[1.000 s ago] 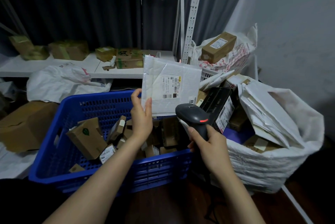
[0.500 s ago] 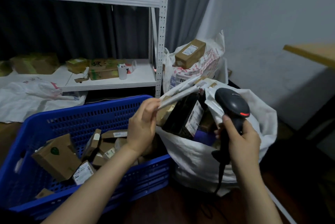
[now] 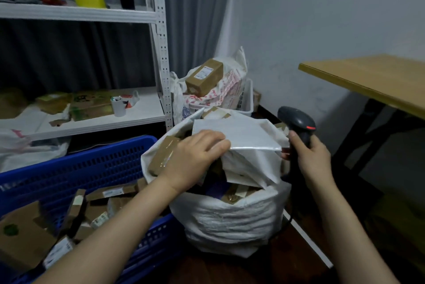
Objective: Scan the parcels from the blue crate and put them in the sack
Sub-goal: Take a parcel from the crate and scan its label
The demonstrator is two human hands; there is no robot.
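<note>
Blue crate (image 3: 92, 168) holds many cardboard parcels (image 3: 108, 194) unscanned, so most work is likely left. White sack (image 3: 230, 221) heaped near full. Left hand (image 3: 195, 157) fingers curl on white padded mailer (image 3: 241, 136) atop the sack's pile. Right hand (image 3: 315, 159) fingers wrapped round barcode scanner (image 3: 296, 120).

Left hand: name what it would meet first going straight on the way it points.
Gripping the mailer, the left hand points right across the sack. Likely first: the scanner in the right hand, though depth is unclear.
</note>
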